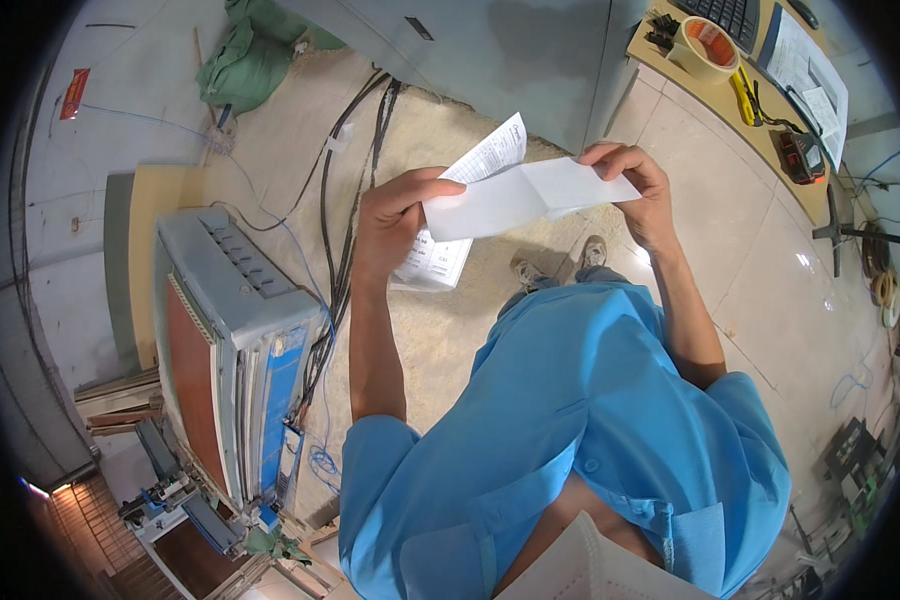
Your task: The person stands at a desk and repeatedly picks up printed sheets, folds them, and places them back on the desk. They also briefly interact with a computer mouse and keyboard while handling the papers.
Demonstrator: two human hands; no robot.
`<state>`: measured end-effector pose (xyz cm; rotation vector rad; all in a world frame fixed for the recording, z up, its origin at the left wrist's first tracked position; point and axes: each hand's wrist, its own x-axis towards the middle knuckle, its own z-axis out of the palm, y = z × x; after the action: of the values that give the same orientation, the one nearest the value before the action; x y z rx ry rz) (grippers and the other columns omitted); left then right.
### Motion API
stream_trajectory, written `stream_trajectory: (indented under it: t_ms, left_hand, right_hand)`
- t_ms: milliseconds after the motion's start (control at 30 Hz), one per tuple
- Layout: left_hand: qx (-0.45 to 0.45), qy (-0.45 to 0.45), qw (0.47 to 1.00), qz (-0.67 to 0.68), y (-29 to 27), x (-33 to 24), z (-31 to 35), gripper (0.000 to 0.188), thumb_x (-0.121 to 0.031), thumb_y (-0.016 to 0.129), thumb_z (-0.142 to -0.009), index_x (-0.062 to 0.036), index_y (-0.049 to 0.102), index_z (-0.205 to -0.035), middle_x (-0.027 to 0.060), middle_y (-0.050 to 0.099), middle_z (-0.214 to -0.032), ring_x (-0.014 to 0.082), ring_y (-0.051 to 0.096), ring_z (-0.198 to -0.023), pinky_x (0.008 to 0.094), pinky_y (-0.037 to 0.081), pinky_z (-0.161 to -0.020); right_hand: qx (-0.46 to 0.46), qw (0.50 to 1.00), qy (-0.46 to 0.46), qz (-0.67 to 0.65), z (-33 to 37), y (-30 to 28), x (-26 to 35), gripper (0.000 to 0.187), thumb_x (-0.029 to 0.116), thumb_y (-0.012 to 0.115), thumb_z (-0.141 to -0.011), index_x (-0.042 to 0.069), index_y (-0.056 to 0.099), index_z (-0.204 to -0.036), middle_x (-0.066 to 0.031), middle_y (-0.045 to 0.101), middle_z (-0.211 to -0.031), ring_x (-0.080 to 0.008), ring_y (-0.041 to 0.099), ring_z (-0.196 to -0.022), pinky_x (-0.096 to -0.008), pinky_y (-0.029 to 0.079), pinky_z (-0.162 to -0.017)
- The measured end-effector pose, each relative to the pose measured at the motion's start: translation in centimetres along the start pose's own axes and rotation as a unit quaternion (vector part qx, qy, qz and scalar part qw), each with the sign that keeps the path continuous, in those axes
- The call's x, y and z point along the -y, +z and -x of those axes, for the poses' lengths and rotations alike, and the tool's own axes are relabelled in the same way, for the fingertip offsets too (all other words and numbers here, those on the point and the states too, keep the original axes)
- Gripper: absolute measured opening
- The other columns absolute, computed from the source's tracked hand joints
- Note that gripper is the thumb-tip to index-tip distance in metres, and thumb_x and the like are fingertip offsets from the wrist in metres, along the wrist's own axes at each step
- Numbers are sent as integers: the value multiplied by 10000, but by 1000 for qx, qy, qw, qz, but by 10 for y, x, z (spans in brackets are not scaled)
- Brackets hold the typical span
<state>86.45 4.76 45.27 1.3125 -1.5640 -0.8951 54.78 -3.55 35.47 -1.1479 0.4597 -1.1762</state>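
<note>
In front of me I hold paper up between both hands. My left hand (395, 215) is closed on a printed sheet (490, 152), which shows above and below the fingers, and on the left end of a folded white paper (495, 207). The right end of that folded paper is pinched by my right hand (635, 185), thumb against fingers. A crease runs across the paper near its middle. Its blank side faces me, so any print on the other side is hidden.
A desk (670, 75) at the upper right bears a tape roll (707, 48), a yellow cutter (743, 97), a tape measure (800, 155), papers (810, 80) and a keyboard (727, 18). Black cables (328, 190) cross the floor beside a grey machine (240, 300). Green sacks (245, 65) lie far left.
</note>
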Motion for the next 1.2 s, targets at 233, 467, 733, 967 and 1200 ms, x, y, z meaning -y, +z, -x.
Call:
stream_trajectory:
  t_ms: [233, 467, 733, 967, 1200]
  left_hand:
    - [-56, -64, 996, -1, 11, 4, 7, 285, 94, 598, -936, -40, 796, -1092, 97, 784, -1039, 139, 736, -884, 256, 568, -693]
    - [-16, -227, 970, 80, 8, 29, 11, 205, -83, 700, -954, -26, 756, -1144, 67, 771, -945, 93, 696, -800, 233, 515, -661]
    - [-13, -251, 968, -22, -48, 6, -10, 352, -102, 733, -908, -82, 743, -1259, 65, 773, -1047, 114, 725, -847, 263, 560, -732]
    - [207, -53, 961, -174, 7, -38, -60, 440, -171, 779, -896, -120, 719, -1329, 106, 744, -1268, 244, 728, -1079, 364, 560, -936]
    - [199, -19, 957, -210, 46, -47, -76, 232, -182, 743, -932, -81, 790, -1135, 133, 734, -1256, 311, 705, -1105, 389, 556, -934]
  right_hand:
    - [9, 999, -16, 26, -7, 3, 13, 217, 11, 767, -872, 77, 643, -1037, -105, 721, -1190, -199, 661, -1125, -364, 536, -983]
    - [-57, 984, 158, 54, -5, 5, 17, 327, 77, 744, -934, 27, 633, -1237, -60, 730, -1086, -133, 676, -993, -299, 520, -886]
    - [111, 968, 186, 129, -25, -22, 54, 207, 108, 752, -947, 32, 710, -1135, -26, 731, -986, -113, 658, -893, -279, 516, -788]
    - [152, 935, 97, 306, -45, -14, 86, 153, 98, 746, -946, 8, 759, -1070, -60, 747, -993, -149, 676, -906, -304, 528, -822]
    - [149, 918, -10, 368, -41, -10, 105, 139, 78, 722, -944, 15, 764, -1061, -102, 762, -990, -199, 713, -917, -338, 545, -822]
